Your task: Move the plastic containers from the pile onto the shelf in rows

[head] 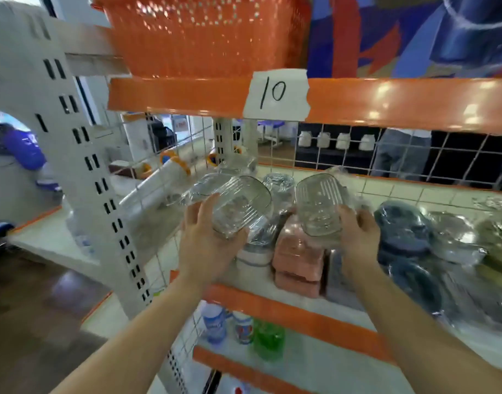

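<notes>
Hands (212, 240) (357, 231) each grip clear container (238, 206) (318, 206) above shelf (301, 311).

Motion blur smears the dark wrapped stacks (403, 231) at the right; contents unreadable. The basket (204, 32) overhead is cut off by the top edge. The left hand (207, 240) covers one clear tub's (241, 206) base; the right hand's (360, 234) fingers sit behind the other tub (318, 206). Labels on the bottles (244, 328) below are illegible.

two clear ribbed containers (241, 206), seemingly tilted, above shelf (301, 311)
</notes>
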